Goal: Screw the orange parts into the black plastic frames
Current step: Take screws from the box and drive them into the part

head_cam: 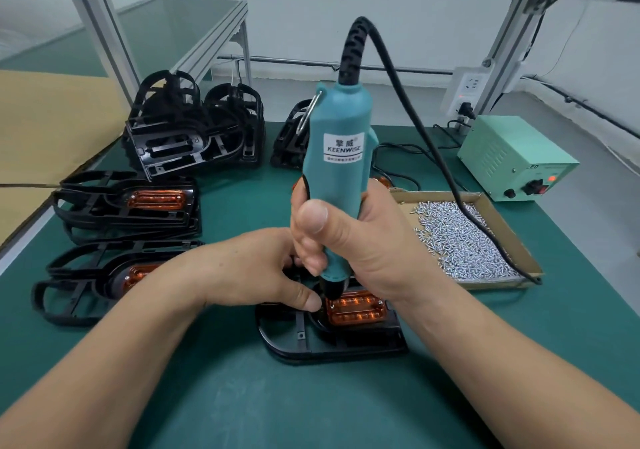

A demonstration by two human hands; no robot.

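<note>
A black plastic frame [311,344] lies on the green mat in front of me with an orange part [356,308] seated in it. My right hand [349,241] grips a teal electric screwdriver [337,158] held upright, its black tip down at the orange part's left end. My left hand [256,268] rests on the frame beside the tip, thumb pressed near the orange part; whether its hidden fingers hold anything I cannot tell.
Two stacks of frames with orange parts [138,203] [104,275] lie at the left. Bare black frames [194,126] are piled behind. A cardboard tray of silver screws [460,237] sits at the right, with a green power box [516,158] behind it.
</note>
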